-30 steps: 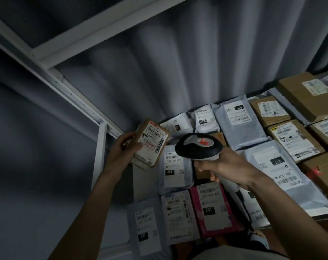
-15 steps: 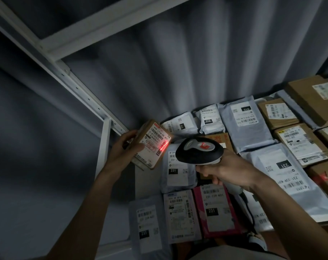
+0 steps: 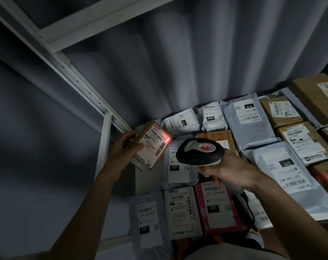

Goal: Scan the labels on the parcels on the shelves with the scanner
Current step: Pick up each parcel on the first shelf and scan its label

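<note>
Now | left hand [image 3: 124, 153] holds parcel [image 3: 150, 147] | scanner [image 3: 199, 152] right of it

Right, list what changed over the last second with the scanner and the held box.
The red scan light came on and slid: absent a second ago, then on the barcode, now a glow at the label's upper right corner of the small brown cardboard box. The left hand keeps holding that box; the right hand keeps gripping the black and grey handheld scanner. The parcels on the white shelf lie unchanged.
</note>
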